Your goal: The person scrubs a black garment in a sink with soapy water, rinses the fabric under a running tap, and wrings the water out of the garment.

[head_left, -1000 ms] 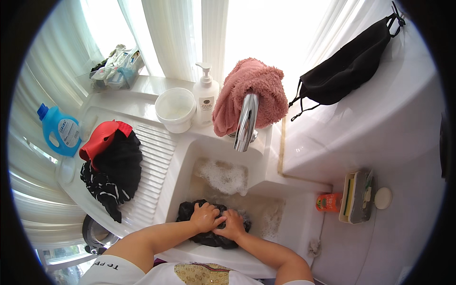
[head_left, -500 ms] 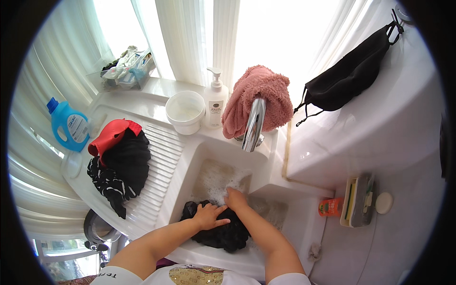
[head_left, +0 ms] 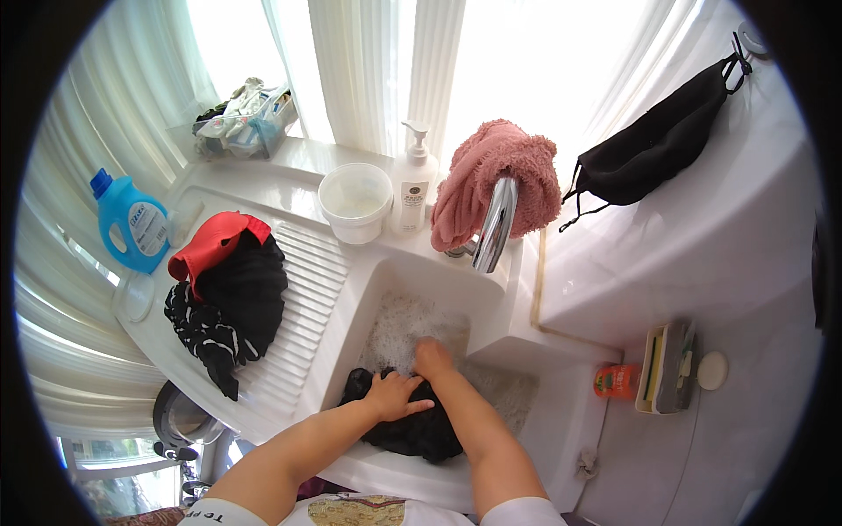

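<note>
A wet black garment [head_left: 412, 434] lies bunched in the near part of the white sink [head_left: 351, 307], partly in foamy water [head_left: 395, 324]. Resting on top of it, my left hand [head_left: 395, 396] has its fingers spread and thumb stuck out. My right hand [head_left: 432, 358] is curled at the garment's far edge, by the foam. Its fingertips are hidden, so what they grip cannot be made out. Above the sink's far edge stands a chrome faucet [head_left: 498, 223], with a fluffy pink towel [head_left: 495, 175] draped over it.
On the ridged washboard [head_left: 307, 302] at left lie black clothes [head_left: 241, 302] and a red piece of cloth [head_left: 215, 241]. A blue detergent bottle [head_left: 132, 219], white tub [head_left: 355, 202] and pump bottle [head_left: 412, 180] stand behind. At right are an orange container [head_left: 617, 381] and a brush holder [head_left: 665, 368].
The whole view has shifted slightly, so fixed things appear farther right. My right hand's fingers look more curled; my left stays spread on the black garment.
</note>
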{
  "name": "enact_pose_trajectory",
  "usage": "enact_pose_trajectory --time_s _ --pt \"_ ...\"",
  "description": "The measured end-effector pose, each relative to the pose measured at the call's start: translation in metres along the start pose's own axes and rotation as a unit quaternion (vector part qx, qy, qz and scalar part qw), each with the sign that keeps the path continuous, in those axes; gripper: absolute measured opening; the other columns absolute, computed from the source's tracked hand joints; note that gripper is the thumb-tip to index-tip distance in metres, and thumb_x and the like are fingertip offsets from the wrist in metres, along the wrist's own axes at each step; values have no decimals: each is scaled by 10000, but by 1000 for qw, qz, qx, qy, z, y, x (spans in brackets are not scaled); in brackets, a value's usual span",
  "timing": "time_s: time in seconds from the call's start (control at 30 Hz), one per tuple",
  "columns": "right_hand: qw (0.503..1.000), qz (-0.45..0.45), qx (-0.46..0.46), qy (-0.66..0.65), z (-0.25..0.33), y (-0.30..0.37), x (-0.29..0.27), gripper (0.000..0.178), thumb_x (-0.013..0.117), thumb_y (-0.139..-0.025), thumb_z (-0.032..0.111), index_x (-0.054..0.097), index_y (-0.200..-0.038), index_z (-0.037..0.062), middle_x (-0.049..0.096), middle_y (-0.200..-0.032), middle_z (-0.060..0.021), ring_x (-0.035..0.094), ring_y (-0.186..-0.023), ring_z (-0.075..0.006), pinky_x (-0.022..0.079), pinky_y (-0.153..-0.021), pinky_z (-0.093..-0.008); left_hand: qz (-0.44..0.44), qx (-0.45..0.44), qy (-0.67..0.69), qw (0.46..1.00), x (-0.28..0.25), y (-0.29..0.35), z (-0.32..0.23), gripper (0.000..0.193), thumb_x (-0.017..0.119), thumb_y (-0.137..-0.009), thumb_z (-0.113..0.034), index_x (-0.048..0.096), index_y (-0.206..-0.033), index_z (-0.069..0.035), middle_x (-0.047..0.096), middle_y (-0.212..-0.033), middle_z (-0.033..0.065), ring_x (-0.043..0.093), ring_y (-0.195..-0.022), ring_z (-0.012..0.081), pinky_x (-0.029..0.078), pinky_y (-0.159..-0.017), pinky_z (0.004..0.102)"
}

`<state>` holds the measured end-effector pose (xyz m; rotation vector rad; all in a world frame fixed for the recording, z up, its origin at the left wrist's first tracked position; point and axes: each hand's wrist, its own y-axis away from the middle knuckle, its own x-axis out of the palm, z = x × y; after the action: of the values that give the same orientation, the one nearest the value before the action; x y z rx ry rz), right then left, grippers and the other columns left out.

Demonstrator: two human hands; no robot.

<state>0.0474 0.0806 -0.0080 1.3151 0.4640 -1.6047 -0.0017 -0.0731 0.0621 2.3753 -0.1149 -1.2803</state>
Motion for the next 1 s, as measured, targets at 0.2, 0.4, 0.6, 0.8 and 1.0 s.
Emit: enact_pose_trajectory --time_s 0.2,0.4,0.6,0.8,1.0 --pt "996 -26 81 -34 -17 50 -52 315 707 -644 251 657 -887 57 656 -904 -156 640 -874 -334 523 -762 -440 -12 -12 7 1000 -6 3 -3 828 381 -816 -748 436 -1373 -139 566 -1242 124 458 -1198 331 227 -1018 634" --pt "979 31 200 14 -40 91 -87 398 707 -722 329 644 -1004 54 658 -1008 -166 623 -953 -343 505 -820 -436 -21 -33 24 999 -9 0 -3 814 414 -796 -756 456 -1363 -173 562 -1272 110 444 -1233 353 142 -1053 666" --pt "977 26 136 -160 -32 113 -45 539 559 -855 499 609 -1188 79 598 -1177 -183 535 -1127 -362 428 -958 -443 23 37 49 998 -19 4 -1 704 547 -773 -680 533 -1245 -158 598 -1197 105 480 -1178 340 226 -1031 597" --pt "982 15 183 -40 -19 131 -48 638 439 -883 618 598 -1225 103 583 -1232 -154 514 -1158 -379 389 -1010 -442 -23 65 46 996 -16 17 2 639 594 -766 -639 563 -1180 -154 612 -1142 96 492 -1149 317 267 -1008 568" --pt "970 79 223 54 -48 157 -97 723 482 -858 632 526 -1296 58 470 -1357 -181 460 -1223 -369 345 -1047 -432 -50 3 51 997 -22 27 -9 686 587 -765 -651 541 -1250 -168 533 -1246 141 418 -1219 346 215 -1047 580"
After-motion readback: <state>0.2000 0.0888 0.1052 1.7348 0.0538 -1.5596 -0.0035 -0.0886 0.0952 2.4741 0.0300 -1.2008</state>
